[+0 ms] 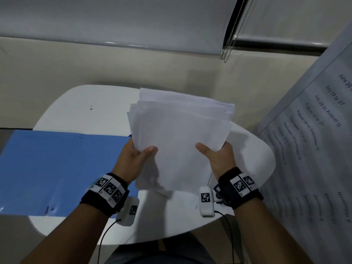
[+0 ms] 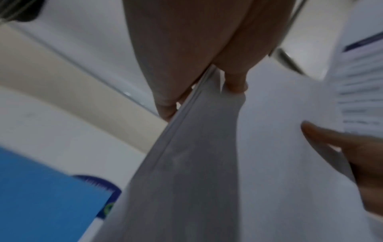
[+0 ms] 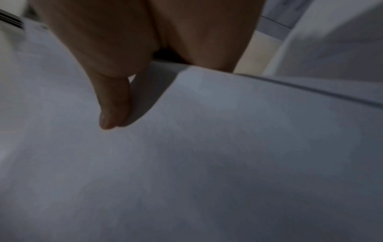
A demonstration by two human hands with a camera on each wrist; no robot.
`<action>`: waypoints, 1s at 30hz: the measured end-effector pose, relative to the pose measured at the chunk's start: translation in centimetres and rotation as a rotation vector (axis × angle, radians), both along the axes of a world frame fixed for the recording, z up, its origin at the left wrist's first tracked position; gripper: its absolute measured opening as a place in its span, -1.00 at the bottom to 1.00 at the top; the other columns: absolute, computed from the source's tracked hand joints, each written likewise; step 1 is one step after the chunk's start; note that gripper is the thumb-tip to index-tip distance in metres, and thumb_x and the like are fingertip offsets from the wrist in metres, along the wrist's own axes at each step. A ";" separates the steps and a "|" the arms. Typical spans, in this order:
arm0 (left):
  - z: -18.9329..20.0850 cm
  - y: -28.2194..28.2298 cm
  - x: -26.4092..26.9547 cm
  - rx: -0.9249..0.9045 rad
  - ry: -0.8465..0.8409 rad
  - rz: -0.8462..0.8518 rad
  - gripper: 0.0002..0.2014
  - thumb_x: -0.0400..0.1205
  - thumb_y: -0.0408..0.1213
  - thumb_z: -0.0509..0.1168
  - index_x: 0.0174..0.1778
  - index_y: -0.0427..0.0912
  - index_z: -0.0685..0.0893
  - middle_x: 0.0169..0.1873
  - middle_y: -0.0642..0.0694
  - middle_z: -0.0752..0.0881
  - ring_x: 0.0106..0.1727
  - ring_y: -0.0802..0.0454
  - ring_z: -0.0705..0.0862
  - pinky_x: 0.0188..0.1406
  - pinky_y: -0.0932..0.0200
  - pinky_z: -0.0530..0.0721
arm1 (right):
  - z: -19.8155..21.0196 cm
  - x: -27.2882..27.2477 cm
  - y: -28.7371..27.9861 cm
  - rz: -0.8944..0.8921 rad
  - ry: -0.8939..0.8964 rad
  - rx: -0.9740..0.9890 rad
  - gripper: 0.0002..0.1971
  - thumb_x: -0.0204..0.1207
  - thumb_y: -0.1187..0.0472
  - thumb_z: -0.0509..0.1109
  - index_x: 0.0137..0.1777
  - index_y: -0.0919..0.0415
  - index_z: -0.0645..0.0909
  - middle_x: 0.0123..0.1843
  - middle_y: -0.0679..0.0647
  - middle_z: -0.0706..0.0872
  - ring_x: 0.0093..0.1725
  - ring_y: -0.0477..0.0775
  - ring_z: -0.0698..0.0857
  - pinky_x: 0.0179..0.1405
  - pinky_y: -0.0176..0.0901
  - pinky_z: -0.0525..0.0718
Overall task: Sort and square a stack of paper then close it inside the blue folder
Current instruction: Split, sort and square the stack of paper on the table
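An uneven stack of white paper (image 1: 179, 130) is held up over the white table (image 1: 85, 111), its far edges fanned and out of line. My left hand (image 1: 133, 155) grips the stack's left edge with the thumb on top. My right hand (image 1: 219, 155) grips the right edge the same way. The left wrist view shows the paper stack (image 2: 186, 163) edge-on between my left hand's (image 2: 199, 81) thumb and fingers. In the right wrist view my right hand's (image 3: 134, 81) thumb lies on the top sheet (image 3: 207, 155). The blue folder (image 1: 57, 168) lies open and flat at the left.
A large printed sheet with dates (image 1: 314, 140) hangs at the right, close to the table's edge. A cream wall (image 1: 114, 67) and grey window blinds (image 1: 114, 20) stand behind the table. Blue folder corner (image 2: 41, 196) shows beside the stack.
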State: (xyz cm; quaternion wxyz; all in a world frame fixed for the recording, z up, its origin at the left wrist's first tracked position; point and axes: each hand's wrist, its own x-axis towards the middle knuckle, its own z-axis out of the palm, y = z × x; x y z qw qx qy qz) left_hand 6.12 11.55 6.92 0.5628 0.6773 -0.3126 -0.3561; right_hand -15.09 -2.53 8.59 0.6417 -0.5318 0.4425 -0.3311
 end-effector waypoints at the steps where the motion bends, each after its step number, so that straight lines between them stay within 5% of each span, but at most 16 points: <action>1: 0.3 -0.6 -0.1 -0.013 -0.082 0.006 -0.77 0.67 -0.26 0.41 0.24 -0.01 0.68 0.04 0.05 0.82 0.06 0.22 0.78 -0.06 0.39 0.70 | 0.8 0.0 0.0 -0.033 -0.014 -0.044 -0.79 0.32 0.31 0.65 -0.10 0.07 0.76 -0.16 -0.08 0.86 -0.11 -0.07 0.84 -0.14 -0.24 0.78; 5: 0.0 -1.8 -0.9 -0.038 -0.129 0.034 -0.77 0.69 -0.25 0.40 0.15 0.19 0.65 0.01 0.24 0.78 0.05 0.41 0.73 0.01 0.43 0.67 | 0.9 -0.2 0.2 -0.082 -0.008 -0.081 -0.81 0.32 0.34 0.65 -0.22 0.08 0.73 -0.31 -0.17 0.83 -0.25 -0.19 0.81 -0.27 -0.37 0.72; 9: -1.4 -2.3 -1.2 -0.004 0.031 0.076 -0.49 0.55 -0.17 0.55 0.41 -0.07 0.58 0.21 0.01 0.77 0.21 0.14 0.75 0.24 -0.05 0.76 | 0.4 -0.3 0.7 -0.060 0.052 -0.093 -0.72 0.26 0.35 0.69 -0.09 0.10 0.74 -0.21 -0.14 0.85 -0.15 -0.16 0.82 -0.18 -0.29 0.76; 13: 0.0 -2.9 -1.7 -0.166 0.199 0.117 -0.27 0.49 0.02 0.49 0.52 -0.05 0.33 0.31 -0.01 0.64 0.26 0.15 0.71 0.23 0.09 0.73 | 1.5 0.2 0.6 -0.120 -0.041 -0.190 -0.66 0.28 0.43 0.65 -0.05 0.06 0.69 -0.18 -0.17 0.83 -0.13 -0.20 0.80 -0.15 -0.38 0.71; 17: 1.5 -3.9 -2.6 -0.194 0.196 0.206 -0.49 0.67 0.14 0.25 0.47 -0.03 0.38 0.17 0.05 0.69 0.18 0.10 0.70 0.18 0.06 0.70 | 2.1 1.1 0.6 -0.215 -0.078 -0.253 -0.78 0.39 0.35 0.60 -0.07 0.12 0.66 -0.17 -0.08 0.75 -0.20 -0.20 0.73 -0.17 -0.37 0.67; 21: 2.1 -4.8 -3.1 -0.182 0.098 0.283 -0.72 0.81 -0.03 0.14 0.32 -0.11 0.49 -0.02 0.14 0.70 -0.05 0.30 0.69 0.03 0.19 0.63 | 2.1 1.3 0.6 -0.262 -0.082 -0.286 -0.85 0.51 0.35 0.50 -0.04 0.12 0.64 -0.12 -0.06 0.73 -0.16 -0.24 0.70 -0.12 -0.39 0.65; 30: 2.2 -5.3 -2.3 -0.237 0.025 0.289 -0.79 0.72 -0.08 0.19 0.16 -0.11 0.55 -0.03 0.02 0.68 -0.03 0.08 0.65 -0.01 0.09 0.64 | 1.6 0.9 -0.4 -0.309 -0.082 -0.239 -0.80 0.44 0.22 0.39 0.04 0.00 0.65 0.00 0.00 0.72 0.01 0.08 0.69 0.10 0.12 0.67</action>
